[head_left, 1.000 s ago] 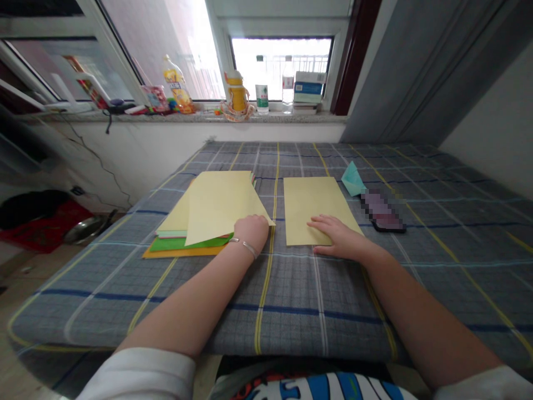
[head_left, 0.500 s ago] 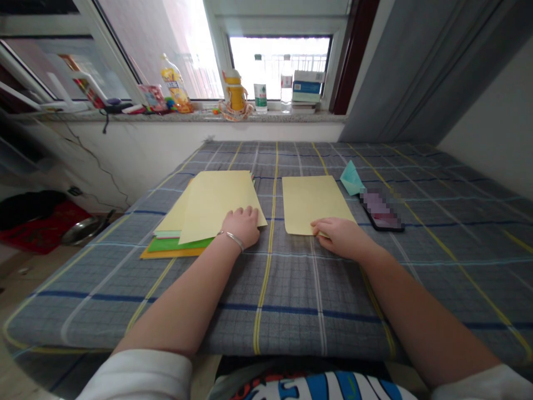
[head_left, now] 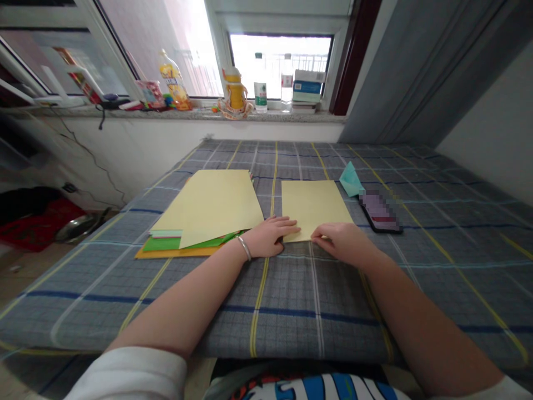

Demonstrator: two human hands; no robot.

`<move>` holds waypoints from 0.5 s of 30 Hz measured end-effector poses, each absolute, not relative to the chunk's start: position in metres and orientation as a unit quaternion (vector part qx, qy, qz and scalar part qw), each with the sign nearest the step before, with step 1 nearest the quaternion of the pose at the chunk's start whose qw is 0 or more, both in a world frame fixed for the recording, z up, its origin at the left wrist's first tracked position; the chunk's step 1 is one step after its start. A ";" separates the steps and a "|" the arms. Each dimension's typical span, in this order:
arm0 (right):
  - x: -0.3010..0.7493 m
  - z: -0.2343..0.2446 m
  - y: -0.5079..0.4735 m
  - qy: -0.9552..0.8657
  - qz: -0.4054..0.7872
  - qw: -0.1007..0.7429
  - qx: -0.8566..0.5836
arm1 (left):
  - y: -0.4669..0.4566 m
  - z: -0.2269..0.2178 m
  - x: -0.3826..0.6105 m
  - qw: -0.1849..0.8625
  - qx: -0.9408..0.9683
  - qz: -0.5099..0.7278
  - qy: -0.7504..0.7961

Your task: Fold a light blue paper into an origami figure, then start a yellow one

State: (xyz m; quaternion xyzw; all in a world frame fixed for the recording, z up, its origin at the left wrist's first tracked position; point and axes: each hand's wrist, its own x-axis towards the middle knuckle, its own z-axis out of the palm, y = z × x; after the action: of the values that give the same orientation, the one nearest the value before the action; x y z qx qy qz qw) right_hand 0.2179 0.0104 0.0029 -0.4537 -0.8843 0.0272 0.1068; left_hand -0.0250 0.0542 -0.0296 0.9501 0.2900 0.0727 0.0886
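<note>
A pale yellow sheet of paper (head_left: 314, 203) lies flat on the checked cloth in front of me. My left hand (head_left: 266, 236), with a silver bangle at its wrist, rests its outstretched fingers on the sheet's near left corner. At the near edge, my right hand (head_left: 343, 240) pinches the paper between thumb and fingers. To the left is a stack of coloured paper (head_left: 166, 244), with green and orange layers showing below. On top of it, a loose yellow sheet (head_left: 220, 205) lies askew.
A teal folded paper piece (head_left: 351, 179) touches or nearly touches a phone (head_left: 380, 211) right of the sheet. The table (head_left: 283, 311) has a plaid cover. Bottles, a yellow drinking cup (head_left: 236, 91) and boxes (head_left: 307, 88) line the windowsill beyond.
My left hand has moved right, from the stack's top sheet to the corner of the single sheet. That sheet has shifted slightly towards me, with my right hand still at its near edge.
</note>
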 end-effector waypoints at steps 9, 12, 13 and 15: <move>0.235 0.007 0.015 -0.841 0.040 0.102 -0.530 | 0.056 -0.028 -0.022 0.128 0.934 0.128 0.309; 0.257 0.008 0.023 -0.807 0.070 0.119 -0.574 | 0.058 -0.024 -0.028 0.164 0.915 0.143 0.340; 0.266 0.008 0.026 -0.800 0.088 0.126 -0.579 | 0.058 -0.022 -0.030 0.182 0.907 0.141 0.353; 0.281 0.005 0.031 -0.774 0.124 0.147 -0.604 | 0.058 -0.017 -0.035 0.225 0.882 0.136 0.390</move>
State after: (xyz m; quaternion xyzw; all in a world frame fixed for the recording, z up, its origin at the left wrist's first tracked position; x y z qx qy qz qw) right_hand 0.2807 0.0312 0.0054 -0.6036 -0.7737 0.1240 0.1475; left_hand -0.0349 0.0579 -0.0170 0.8824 0.3902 0.1362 0.2251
